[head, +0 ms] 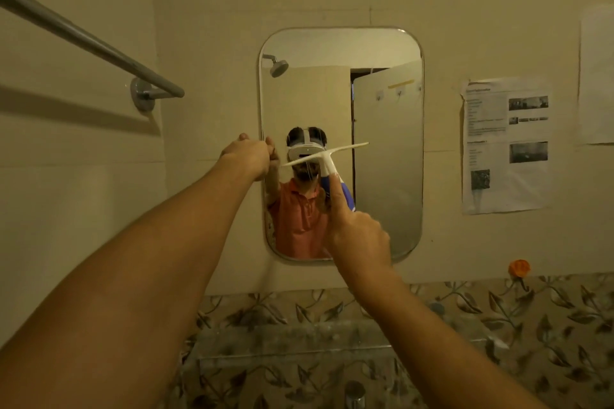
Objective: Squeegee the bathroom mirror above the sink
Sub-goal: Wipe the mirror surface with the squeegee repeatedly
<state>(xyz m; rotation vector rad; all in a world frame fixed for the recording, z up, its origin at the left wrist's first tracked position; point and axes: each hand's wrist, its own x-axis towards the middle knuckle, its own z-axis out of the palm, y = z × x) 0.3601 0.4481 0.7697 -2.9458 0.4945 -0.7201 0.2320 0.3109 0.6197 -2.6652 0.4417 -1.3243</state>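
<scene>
Head view: gripping squeegee (327,167) in right hand (360,236), blade (347,147) lying 8-to-2 o'clock across mirror (388,159) centre, clutching its 9 o'clock edge with left hand (247,154).

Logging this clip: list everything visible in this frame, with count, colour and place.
mirror: one, silver-edged, centre wall.
squeegee: one, white blade, blue handle, before the mirror's middle.
towel rail: one, grey, left wall.
printed sheet: one, white, right of the mirror.
small object: one, orange, wall above tile band, right.
tile band: one, brown leaf pattern, below mirror.
tap: one, chrome, bottom edge.
left hand: one, grips the mirror's left edge.
right hand: one, grips the squeegee handle.
</scene>
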